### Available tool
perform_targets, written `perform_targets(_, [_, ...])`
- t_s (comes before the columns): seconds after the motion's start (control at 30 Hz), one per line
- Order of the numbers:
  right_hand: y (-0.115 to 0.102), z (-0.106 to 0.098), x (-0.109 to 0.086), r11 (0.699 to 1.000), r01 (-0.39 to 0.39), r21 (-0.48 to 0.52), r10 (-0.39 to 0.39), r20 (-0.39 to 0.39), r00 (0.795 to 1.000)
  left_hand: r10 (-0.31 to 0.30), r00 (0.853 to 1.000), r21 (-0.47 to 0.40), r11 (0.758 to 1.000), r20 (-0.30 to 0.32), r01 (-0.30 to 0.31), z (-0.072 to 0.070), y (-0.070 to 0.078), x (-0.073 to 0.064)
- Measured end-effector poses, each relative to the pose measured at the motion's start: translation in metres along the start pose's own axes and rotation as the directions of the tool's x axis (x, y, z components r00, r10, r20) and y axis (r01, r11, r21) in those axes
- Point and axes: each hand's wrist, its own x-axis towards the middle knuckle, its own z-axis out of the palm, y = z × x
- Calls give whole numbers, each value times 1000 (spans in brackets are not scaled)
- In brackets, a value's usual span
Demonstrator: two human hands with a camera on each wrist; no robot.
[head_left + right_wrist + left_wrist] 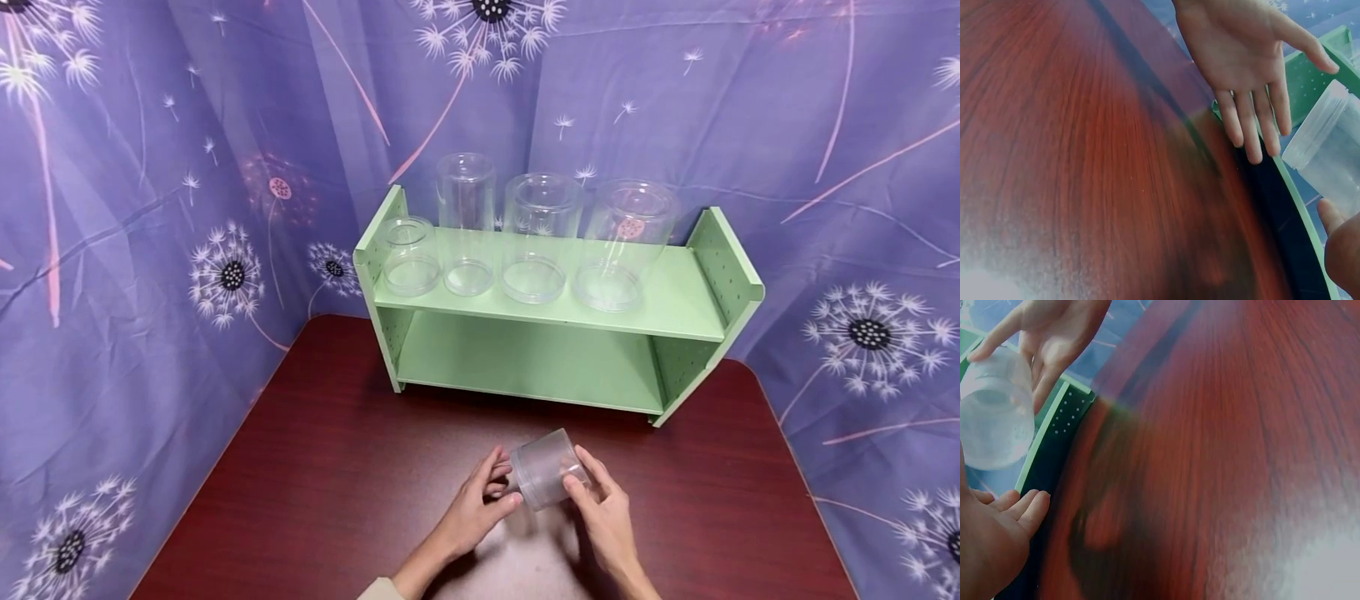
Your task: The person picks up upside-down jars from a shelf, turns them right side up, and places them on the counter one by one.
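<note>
A clear plastic jar (551,469) is tilted on its side above the table, a ridged band round its left end. My right hand (603,508) grips its other end between thumb and fingers. By the banded end is my left hand (480,504), palm turned toward the jar and fingers spread loosely. The right wrist view shows a gap between the left hand (1241,69) and the jar (1332,156). In the left wrist view, the right hand (1063,334) holds the jar (997,425) from above.
A green two-level shelf (532,354) stands at the back of the dark red table (315,492). On its upper board are several clear jars, including a short one (410,258) at the left and a wide one (622,250) at the right. Purple curtains (210,167) surround the table.
</note>
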Motion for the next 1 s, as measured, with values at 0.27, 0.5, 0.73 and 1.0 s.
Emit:
perform_targets(0.27, [1, 4, -1, 1000, -3, -15, 3, 9, 1000, -34, 999, -24, 999, 24, 35, 8, 3, 1])
perform_targets(0.5, [-1, 6, -3, 999, -17, -38, 17, 9, 1000, -22, 999, -67, 997, 40, 24, 11, 4, 1])
perform_targets(0.73, [-1, 9, -5, 999, -26, -45, 27, 18, 999, -26, 1000, -110, 994, 13, 28, 13, 5, 0])
perform_targets(1.0, [-2, 10, -7, 999, -13, -36, 16, 87, 996, 3, 999, -227, 974, -42, -12, 11, 10, 2])
